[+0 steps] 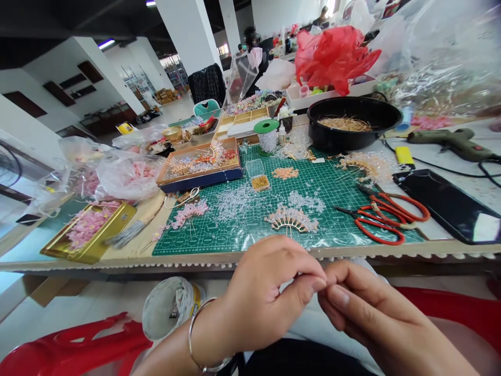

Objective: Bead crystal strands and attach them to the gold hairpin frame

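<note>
My left hand point(270, 292), with a bangle on its wrist, is closed in a pinch just in front of the table edge. Its fingertips meet those of my right hand point(364, 308), which is pinched as well. Whatever lies between the fingers is too small or hidden to make out. Beyond them on the green cutting mat point(219, 235) lies a beaded comb-like hair ornament point(291, 219) with a gold base. Loose clear beads point(235, 202) are scattered near it. A small clear box holds gold beads point(260, 182), and peach pieces point(285, 173) form a little pile.
Red-handled pliers point(381, 216) and a black phone point(450, 203) lie at the right, with a glue gun point(454, 141) behind. A black basin point(352, 125) stands farther back. Leftward are a gold tray point(88, 232) of pink flowers and a blue-sided box point(201, 177). A bucket point(172, 308) stands below.
</note>
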A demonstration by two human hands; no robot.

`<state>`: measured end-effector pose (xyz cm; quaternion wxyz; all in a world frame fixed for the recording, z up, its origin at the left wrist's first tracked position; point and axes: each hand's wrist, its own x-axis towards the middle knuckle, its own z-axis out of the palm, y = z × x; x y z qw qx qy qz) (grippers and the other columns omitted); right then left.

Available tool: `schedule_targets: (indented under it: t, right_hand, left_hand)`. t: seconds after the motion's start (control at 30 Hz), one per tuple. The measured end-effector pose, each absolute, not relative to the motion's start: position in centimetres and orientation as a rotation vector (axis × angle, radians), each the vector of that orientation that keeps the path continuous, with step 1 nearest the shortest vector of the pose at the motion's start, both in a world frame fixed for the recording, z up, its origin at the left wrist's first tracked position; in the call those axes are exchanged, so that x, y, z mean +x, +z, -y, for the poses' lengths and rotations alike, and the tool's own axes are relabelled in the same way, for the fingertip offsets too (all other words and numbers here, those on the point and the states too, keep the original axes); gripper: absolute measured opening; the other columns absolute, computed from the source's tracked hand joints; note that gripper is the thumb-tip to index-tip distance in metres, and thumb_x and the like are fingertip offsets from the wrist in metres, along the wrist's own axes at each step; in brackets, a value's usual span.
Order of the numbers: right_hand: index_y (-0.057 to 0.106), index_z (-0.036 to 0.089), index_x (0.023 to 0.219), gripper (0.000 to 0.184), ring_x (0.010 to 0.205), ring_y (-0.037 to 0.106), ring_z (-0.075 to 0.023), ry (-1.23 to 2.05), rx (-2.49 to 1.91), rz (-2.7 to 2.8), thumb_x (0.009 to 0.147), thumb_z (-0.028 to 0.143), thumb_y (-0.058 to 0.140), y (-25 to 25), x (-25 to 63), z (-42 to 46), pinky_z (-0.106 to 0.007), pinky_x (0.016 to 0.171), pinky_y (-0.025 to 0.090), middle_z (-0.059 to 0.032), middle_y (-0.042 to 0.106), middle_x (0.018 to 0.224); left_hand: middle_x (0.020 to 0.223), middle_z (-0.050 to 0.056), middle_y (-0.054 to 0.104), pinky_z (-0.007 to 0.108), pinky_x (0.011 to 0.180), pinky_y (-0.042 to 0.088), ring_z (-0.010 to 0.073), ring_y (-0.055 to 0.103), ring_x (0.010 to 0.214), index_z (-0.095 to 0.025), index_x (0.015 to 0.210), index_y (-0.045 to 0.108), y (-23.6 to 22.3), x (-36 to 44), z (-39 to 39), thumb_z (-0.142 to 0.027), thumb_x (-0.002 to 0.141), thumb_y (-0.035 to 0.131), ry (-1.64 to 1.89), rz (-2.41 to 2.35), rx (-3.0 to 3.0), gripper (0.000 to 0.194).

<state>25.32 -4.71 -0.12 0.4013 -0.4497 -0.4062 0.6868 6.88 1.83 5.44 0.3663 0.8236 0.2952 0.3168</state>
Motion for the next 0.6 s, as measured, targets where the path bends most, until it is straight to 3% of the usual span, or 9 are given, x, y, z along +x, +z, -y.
schedule_targets:
  t: [0.13, 0.27, 0.4, 0.5, 0.6]
  right_hand:
    - [0.064, 0.023, 0.075, 0.036, 0.058, 0.050, -0.0114, 1.741, -1.130, 0.999, 0.092, 0.055, 0.061, 1.3, 25.5, 4.0, -0.022, 0.056, 0.044, 0.0013, 0.058, 0.067]
    - [0.071, 0.024, 0.077, 0.027, 0.079, 0.067, -0.0192, 1.619, -1.033, 0.944, 0.089, 0.047, 0.066, 3.4, 26.1, 2.8, -0.028, 0.074, 0.056, -0.0056, 0.072, 0.080]
    - [0.072, 0.027, 0.080, 0.017, 0.082, 0.068, -0.0216, 1.463, -1.043, 0.879, 0.089, 0.041, 0.067, 4.0, 26.9, 2.4, -0.032, 0.073, 0.056, -0.0048, 0.072, 0.087]
    - [0.069, 0.027, 0.081, 0.017, 0.078, 0.065, -0.0212, 1.454, -1.038, 0.848, 0.090, 0.041, 0.064, 3.7, 27.2, 2.6, -0.032, 0.067, 0.056, -0.0035, 0.068, 0.086]
    - [0.064, 0.028, 0.084, 0.018, 0.072, 0.061, -0.0183, 1.436, -0.990, 0.879, 0.095, 0.039, 0.055, 3.5, 27.2, 2.6, -0.029, 0.061, 0.055, -0.0016, 0.061, 0.079]
  left_hand:
    - [0.082, 0.003, 0.067, 0.027, 0.076, 0.043, 0.0158, 0.059, 0.080, -0.019, 0.086, 0.072, 5.1, 7.7, -2.6, -0.027, 0.095, 0.062, 0.906, -0.748, 1.914, 0.016]
    - [0.108, 0.009, 0.068, 0.032, 0.085, 0.048, 0.0201, 0.062, 0.096, -0.020, 0.115, 0.064, 2.2, 8.7, -2.9, -0.048, 0.098, 0.052, 0.887, -0.705, 1.352, 0.035]
    - [0.119, 0.015, 0.066, 0.040, 0.102, 0.042, 0.0252, 0.060, 0.113, -0.015, 0.126, 0.062, -0.4, 9.6, -2.4, -0.060, 0.099, 0.039, 0.642, -0.471, 1.372, 0.057]
    - [0.113, 0.012, 0.068, 0.039, 0.097, 0.043, 0.0250, 0.064, 0.104, -0.018, 0.131, 0.060, -0.9, 9.9, -1.8, -0.056, 0.090, 0.062, 0.553, -0.453, 1.426, 0.056]
    - [0.098, 0.008, 0.071, 0.034, 0.088, 0.045, 0.0218, 0.064, 0.091, -0.018, 0.114, 0.070, -0.8, 10.0, -1.3, -0.042, 0.083, 0.075, 0.575, -0.649, 1.523, 0.039]
